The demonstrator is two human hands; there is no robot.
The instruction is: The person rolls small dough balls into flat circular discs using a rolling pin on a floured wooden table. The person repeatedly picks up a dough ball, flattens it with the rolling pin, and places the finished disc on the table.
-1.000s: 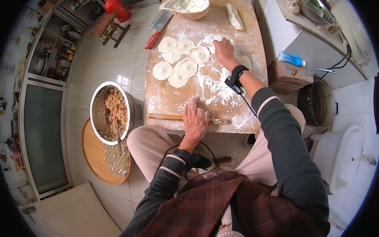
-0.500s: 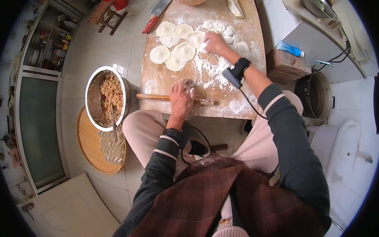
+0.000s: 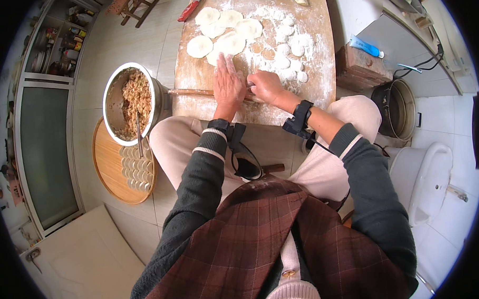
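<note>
My left hand (image 3: 229, 86) lies flat across the wooden rolling pin (image 3: 191, 91), its fingers stretched forward. Close beside it, my right hand (image 3: 266, 86) is closed, its thumb and fingers pressed together near the pin's other end. What those fingers hold is hidden. Beyond my left fingertips, several thin round dough wrappers (image 3: 199, 46) lie partly overlapping. Small floured dough pieces (image 3: 282, 62) are grouped beyond my right hand, in loose flour. All this rests on a floury wooden board (image 3: 186, 72).
Left of the board stands a metal bowl (image 3: 108, 104) of minced filling (image 3: 137, 100) with a spoon (image 3: 139, 137). Below it, a round wooden tray (image 3: 107, 167) carries rows of dumplings (image 3: 137, 169). A red-handled knife (image 3: 188, 10) lies at the far left; bricks (image 3: 360, 66) stand right.
My right hand has come back from the dough pieces to the rolling pin. My left hand's fingers have straightened over the pin. The view has shifted, so the board sits higher.
</note>
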